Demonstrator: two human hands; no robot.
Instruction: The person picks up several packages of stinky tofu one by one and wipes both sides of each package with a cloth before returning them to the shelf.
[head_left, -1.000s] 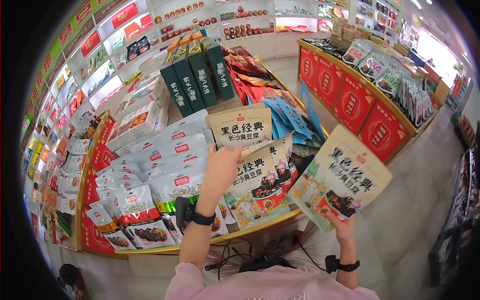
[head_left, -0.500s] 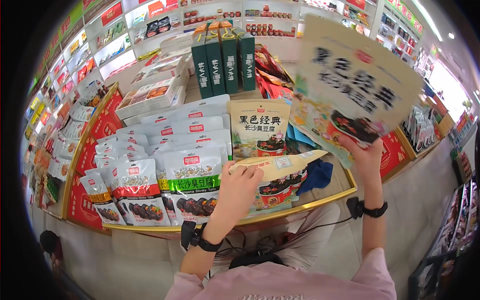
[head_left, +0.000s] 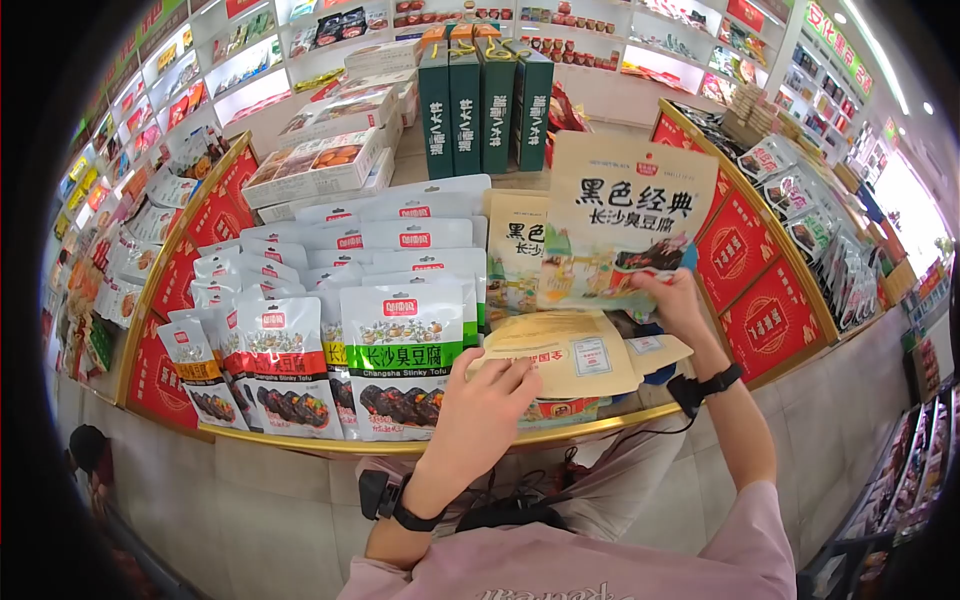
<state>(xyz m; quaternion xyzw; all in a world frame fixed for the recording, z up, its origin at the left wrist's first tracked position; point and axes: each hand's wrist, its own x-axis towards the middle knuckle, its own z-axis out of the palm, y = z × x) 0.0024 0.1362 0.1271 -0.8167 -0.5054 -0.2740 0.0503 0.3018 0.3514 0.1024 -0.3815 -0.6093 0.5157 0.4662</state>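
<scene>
My right hand (head_left: pixel 675 305) grips a tan stinky tofu pouch (head_left: pixel 620 225) by its lower right edge and holds it upright, front facing me. Part of another tan pouch (head_left: pixel 513 255) stands behind its left side. Below, tan pouches (head_left: pixel 560 345) lie tilted with their backs up near the display's front edge. My left hand (head_left: pixel 490 400) is closed over the left end of these, fingers curled on the top one; its thumb is partly hidden. Just left of that hand stands a white pouch with a green band (head_left: pixel 408 350).
Rows of white pouches (head_left: pixel 290 365) fill the left of the display. Flat white boxes (head_left: pixel 310 170) and tall green boxes (head_left: pixel 490 110) stand behind. A gold rim (head_left: pixel 330 443) edges the front. Another red-sided stand (head_left: pixel 755 290) is on the right.
My right hand has brought its pouch down and leftward, turning it more upright, in front of the standing tan pouch. My left hand stays at the lying pouches; the view has shifted slightly.
</scene>
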